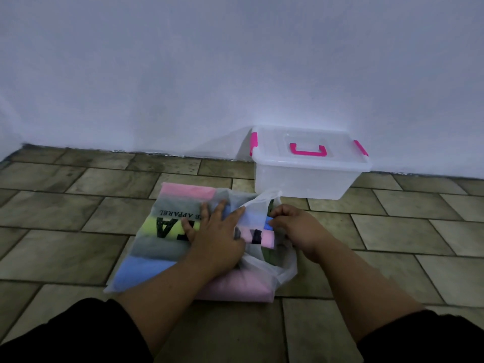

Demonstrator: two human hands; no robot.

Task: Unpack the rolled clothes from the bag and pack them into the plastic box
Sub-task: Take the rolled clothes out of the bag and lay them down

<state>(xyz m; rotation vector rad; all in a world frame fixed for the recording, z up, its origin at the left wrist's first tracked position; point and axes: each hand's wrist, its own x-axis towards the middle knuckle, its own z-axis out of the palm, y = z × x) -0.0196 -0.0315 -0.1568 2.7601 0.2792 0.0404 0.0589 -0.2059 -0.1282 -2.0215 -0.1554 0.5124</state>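
Rolled clothes (pixel 167 231) are lying packed inside a thin translucent plastic bag (pixel 146 273) on the tiled floor (pixel 65 205), just in front of the plastic box (pixel 301 179). The rolls are soft fabric cylinders in pink, grey, neon yellow and blue, lying side by side with their long axes running left to right, parallel to the box's front wall. Black printed lettering is showing upside down on the bag's filmy skin. The bag's mouth is facing right, toward the corner of the floor below the box, and its crinkled white handles are bunching up there.

The left hand (pixel 217 231) is pressing flat on top of the bag with fingers spread, gripping nothing that can be made out. The right hand (pixel 293 226) is curling at the bag's mouth, fingers pinching toward a blue roll (pixel 267 223) just above a pink roll (pixel 265 238); whether it has fabric or only film in its grip cannot be told.

The box is a clear, smooth, rectangular tub sitting against the white wall (pixel 235 61), its lid (pixel 272 149) closed, with a bright pink handle (pixel 308 150) and pink side latches (pixel 253 144).
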